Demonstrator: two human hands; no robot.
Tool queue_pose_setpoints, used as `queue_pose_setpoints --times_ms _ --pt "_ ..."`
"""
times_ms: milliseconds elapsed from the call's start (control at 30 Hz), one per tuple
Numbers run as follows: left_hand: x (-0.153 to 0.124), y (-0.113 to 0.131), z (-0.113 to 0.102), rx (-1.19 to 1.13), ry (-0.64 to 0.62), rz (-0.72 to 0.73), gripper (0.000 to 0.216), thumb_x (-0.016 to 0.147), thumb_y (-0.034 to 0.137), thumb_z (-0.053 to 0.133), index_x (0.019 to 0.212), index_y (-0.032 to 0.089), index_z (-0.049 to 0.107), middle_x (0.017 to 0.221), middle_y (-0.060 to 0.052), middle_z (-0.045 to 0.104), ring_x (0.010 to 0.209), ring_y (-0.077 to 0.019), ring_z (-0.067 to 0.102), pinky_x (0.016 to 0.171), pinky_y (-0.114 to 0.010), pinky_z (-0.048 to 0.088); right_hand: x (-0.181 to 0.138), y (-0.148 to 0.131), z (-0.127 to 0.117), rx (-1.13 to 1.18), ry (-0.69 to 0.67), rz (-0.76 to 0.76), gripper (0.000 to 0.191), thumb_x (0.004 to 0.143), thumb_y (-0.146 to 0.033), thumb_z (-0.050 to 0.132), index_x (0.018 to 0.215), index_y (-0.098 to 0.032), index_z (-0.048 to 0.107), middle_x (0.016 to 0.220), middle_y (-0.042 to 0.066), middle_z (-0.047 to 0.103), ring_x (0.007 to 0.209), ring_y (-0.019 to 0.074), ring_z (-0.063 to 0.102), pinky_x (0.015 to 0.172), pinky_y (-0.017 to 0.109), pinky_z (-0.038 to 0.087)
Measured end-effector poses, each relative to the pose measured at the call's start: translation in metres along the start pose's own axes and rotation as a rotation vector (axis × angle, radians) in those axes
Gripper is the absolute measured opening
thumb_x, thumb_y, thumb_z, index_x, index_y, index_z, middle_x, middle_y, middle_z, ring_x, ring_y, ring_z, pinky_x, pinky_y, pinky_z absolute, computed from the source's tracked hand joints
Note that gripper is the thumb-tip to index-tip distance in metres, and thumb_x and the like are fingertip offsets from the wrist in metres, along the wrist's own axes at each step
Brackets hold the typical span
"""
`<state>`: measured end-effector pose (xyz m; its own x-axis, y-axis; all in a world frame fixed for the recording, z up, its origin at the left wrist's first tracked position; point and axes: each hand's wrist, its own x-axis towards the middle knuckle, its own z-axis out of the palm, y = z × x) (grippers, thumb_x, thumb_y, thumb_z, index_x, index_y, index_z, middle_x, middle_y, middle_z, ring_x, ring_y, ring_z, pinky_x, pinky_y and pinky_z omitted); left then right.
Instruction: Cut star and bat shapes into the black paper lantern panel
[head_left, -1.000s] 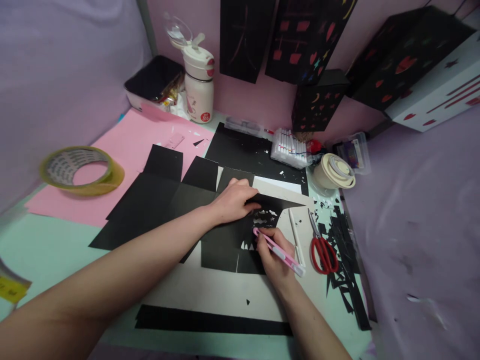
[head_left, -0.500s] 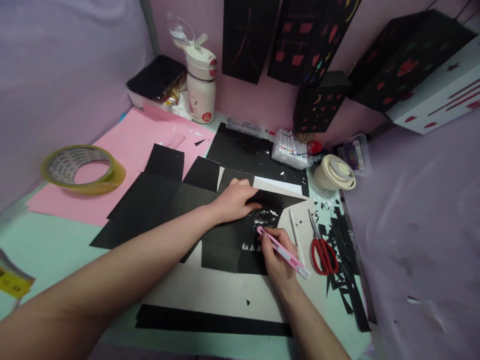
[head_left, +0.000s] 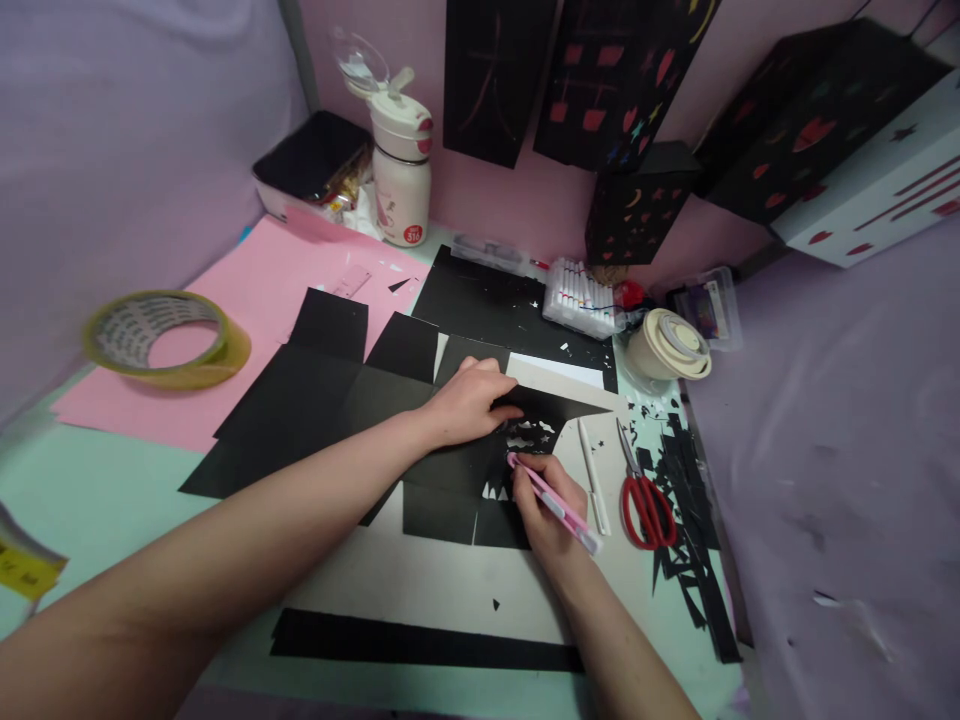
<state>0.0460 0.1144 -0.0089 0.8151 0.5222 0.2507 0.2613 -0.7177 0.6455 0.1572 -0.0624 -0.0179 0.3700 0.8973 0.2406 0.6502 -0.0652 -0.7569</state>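
A large sheet of black card (head_left: 442, 455), creased into panels and flaps, lies across the middle of the desk. My left hand (head_left: 466, 400) grips it near its far fold, fingers curled and thumb on the panel, beside a raised flap. Small wavy and pointed cut-outs show pale in the right panel. My right hand (head_left: 551, 500) holds a slim pink craft knife (head_left: 556, 504) like a pen, its front end on that panel just below my left thumb. The tip is too small to make out. A white pen (head_left: 592, 470) lies right of my right hand.
Red-handled scissors (head_left: 646, 508) and black paper scraps (head_left: 686, 540) lie to the right. A tape roll (head_left: 166, 340) sits left on pink paper (head_left: 262, 275). Behind stand a bottle (head_left: 403, 180), a marker box (head_left: 581, 300) and a lidded cup (head_left: 664, 350). Black paper lanterns (head_left: 641, 205) hang above.
My right hand and the pink craft knife have shifted slightly left across the panel. The raised flap has dipped a little. My left hand stays in place.
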Motion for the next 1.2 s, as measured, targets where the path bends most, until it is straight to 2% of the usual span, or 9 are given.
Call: queue_pose_setpoints --times_ms 100,300,1033,1200 --pt "0.0000 -0.0006 -0.0004 -0.001 -0.004 0.000 0.010 0.087 0.028 0.066 0.086 0.020 0.070 0.074 -0.001 0.060 0.086 -0.0213 0.055 0.078 -0.033 0.031 -0.0008 -0.0004 -0.0006 0.010 0.000 -0.001 0.013 0.088 -0.025 0.058 0.093 -0.020 0.068 0.075 0.001 0.070 0.061 0.0131 0.063 0.057 0.023 0.049" --pt "0.0001 -0.0016 -0.0003 -0.032 -0.001 0.002 0.011 0.088 0.027 0.064 0.095 0.023 0.071 0.080 -0.001 0.065 0.088 -0.0213 0.055 0.080 -0.034 0.031 -0.0012 -0.0026 -0.0029 0.039 0.112 0.027 0.011 0.086 -0.025 0.059 0.088 -0.019 0.068 0.073 0.002 0.071 0.061 0.0148 0.066 0.057 0.025 0.051" --pt "0.0011 -0.0001 -0.0014 -0.026 -0.021 -0.014 0.010 0.087 0.027 0.064 0.092 0.022 0.071 0.080 -0.002 0.065 0.088 -0.0219 0.054 0.079 -0.034 0.030 -0.0016 0.0011 -0.0013 0.070 0.044 0.072 0.016 0.088 -0.030 0.060 0.096 -0.019 0.069 0.079 0.004 0.072 0.063 0.0153 0.067 0.060 0.026 0.053" --pt "0.0010 -0.0005 -0.0009 -0.030 -0.023 -0.015 0.010 0.087 0.027 0.064 0.093 0.022 0.071 0.081 -0.002 0.065 0.088 -0.0219 0.054 0.079 -0.034 0.031 -0.0014 -0.0001 -0.0017 0.052 0.064 0.028 0.014 0.088 -0.028 0.060 0.095 -0.020 0.069 0.081 0.004 0.073 0.068 0.0164 0.068 0.063 0.027 0.055"
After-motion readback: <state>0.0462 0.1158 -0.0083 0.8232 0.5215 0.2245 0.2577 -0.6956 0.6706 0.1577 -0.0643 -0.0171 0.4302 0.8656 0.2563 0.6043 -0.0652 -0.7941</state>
